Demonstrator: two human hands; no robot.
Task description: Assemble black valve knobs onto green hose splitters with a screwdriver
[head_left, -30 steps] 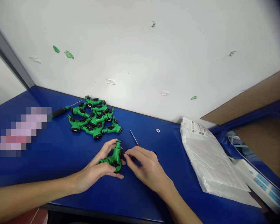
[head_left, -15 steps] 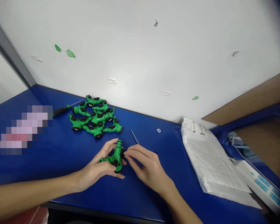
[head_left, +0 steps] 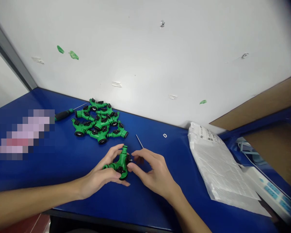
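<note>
The left fingers (head_left: 113,174) curl around the body of a green plastic hose splitter (head_left: 121,165), pressed against it from below, while the thumb lies along its upper side, so the left hand (head_left: 98,176) grips it firmly. The right fingers (head_left: 142,152) are loosely curved and apart from the thumb (head_left: 133,167), forming an open C around a black valve knob on the splitter's right side. They are just beside the knob or lightly on it; I cannot tell which. The right hand (head_left: 155,171) holds nothing else that shows. The splitter is held just above the blue workbench (head_left: 145,207), near its front edge and around the middle. Behind it, toward the back edge, lies a heap of about 9 matching green splitters (head_left: 98,121) with black knobs. Left of the heap, a screwdriver (head_left: 64,114) with a black-and-green handle rests on the bench, its shaft reaching toward the splitters. A thin steel shaft (head_left: 139,141) lies just beyond the right hand, its lower end hidden behind the fingers. Farther right are a small white ring (head_left: 165,135) and a flat white plastic packet (head_left: 215,166) near the right edge — a pixelated patch (head_left: 21,134) covers the bench at left.
</note>
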